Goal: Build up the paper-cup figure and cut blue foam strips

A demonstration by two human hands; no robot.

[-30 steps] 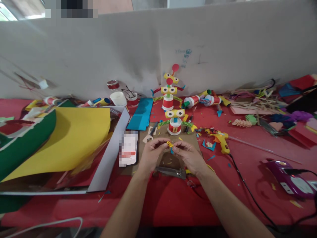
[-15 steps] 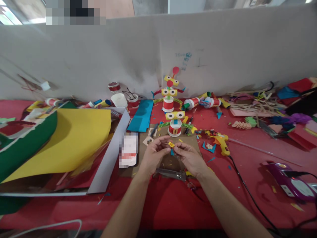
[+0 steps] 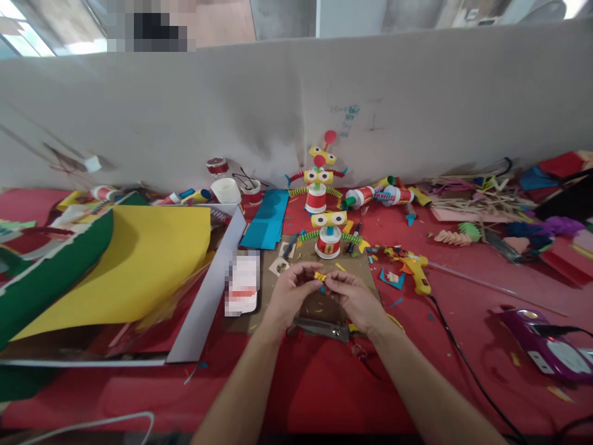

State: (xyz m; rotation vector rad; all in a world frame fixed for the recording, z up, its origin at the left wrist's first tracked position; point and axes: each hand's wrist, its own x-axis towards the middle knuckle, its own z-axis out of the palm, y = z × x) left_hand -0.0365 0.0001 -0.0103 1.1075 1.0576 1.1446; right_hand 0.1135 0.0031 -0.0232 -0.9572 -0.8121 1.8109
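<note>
Between my two hands is a small folded yellow paper strip [image 3: 319, 276], pleated like an accordion. My left hand [image 3: 293, 290] pinches its left side with thumb and fingers. From the other side, my right hand [image 3: 351, 293] grips it at the fingertips. Just beyond stands a paper-cup figure [image 3: 328, 241] with a yellow eye band and green springy paper arms. Below my hands a brown board [image 3: 315, 309] carries paper scraps and a pair of scissors [image 3: 322, 329], whose handles are partly hidden by my right wrist.
A yellow glue gun [image 3: 419, 272] with a black cord lies to the right, near a purple power strip [image 3: 532, 340]. Blue paper sheets [image 3: 266, 219] and a phone [image 3: 243, 281] are left of the board. More cup figures [image 3: 317, 194] stand behind. A box with yellow paper [image 3: 157, 259] fills the left.
The camera view has shifted slightly, so the scene sits a little lower. Both hands stay over the board, and the fingers have shifted slightly on the yellow paper strip.
</note>
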